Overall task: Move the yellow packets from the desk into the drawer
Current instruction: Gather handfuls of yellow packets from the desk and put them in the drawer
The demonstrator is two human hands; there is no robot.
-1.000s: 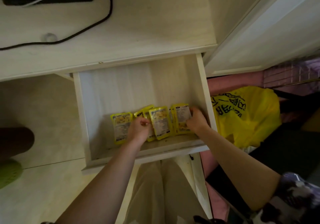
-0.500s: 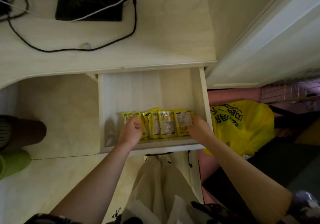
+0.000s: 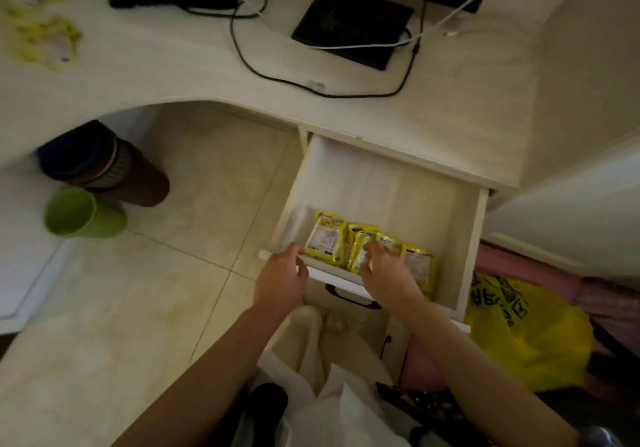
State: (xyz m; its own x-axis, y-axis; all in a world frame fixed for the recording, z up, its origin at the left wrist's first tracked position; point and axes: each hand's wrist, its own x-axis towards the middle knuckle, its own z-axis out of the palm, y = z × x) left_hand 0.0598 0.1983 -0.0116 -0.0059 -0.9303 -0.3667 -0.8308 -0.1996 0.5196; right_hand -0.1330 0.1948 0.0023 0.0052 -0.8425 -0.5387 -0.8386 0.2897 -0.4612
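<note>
1. Yellow packets [image 3: 369, 247] stand in a row along the front of the open drawer [image 3: 381, 183], leaning on its front wall.
2. More yellow packets [image 3: 45, 38] lie blurred at the desk's [image 3: 156, 65] far left.
3. Right hand [image 3: 389, 275] rests on the middle packets, fingers loosely curled; whether it grips one cannot be told.
4. Left hand [image 3: 280, 282] sits at the drawer's front edge, fingers relaxed, holding nothing.
5. A green cup [image 3: 81, 212] lies on the floor.
</note>
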